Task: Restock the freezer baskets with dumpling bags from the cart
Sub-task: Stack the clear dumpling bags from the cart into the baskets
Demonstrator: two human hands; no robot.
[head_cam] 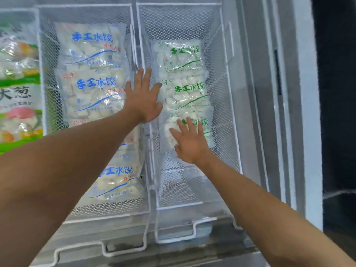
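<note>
Two white wire-mesh freezer baskets side by side, seen from above. In the right basket (227,105), green-print dumpling bags (185,89) laid in an overlapping row along the middle, clear plastic showing pale dumplings inside; bare mesh floor toward the near end of that basket. Right hand (189,143) flat on the nearest green-print bag, fingers straight and slightly spread, palm down, gripping nothing. Left hand (143,99) further in, fingers straight and spread, lying over the wire divider where the two baskets meet, fingertips reaching the left edge of the middle green-print bag; touching or just hovering above the wire, impossible to tell. In the left basket (43,78), blue-print dumpling bags (94,60) in a similar overlapping row running from far end to near end, the middle of the row hidden behind the left forearm. Further left, in a neighbouring compartment, a green-and-white packet (18,89) with large dark characters and pictured food, cut off by the picture's edge. Grey freezer wall and rails (269,112) close along the right side of the right basket, dark space beyond. Bent wire handles (175,234) of both baskets resting on the freezer rim at the near edge. Cart out of view.
</note>
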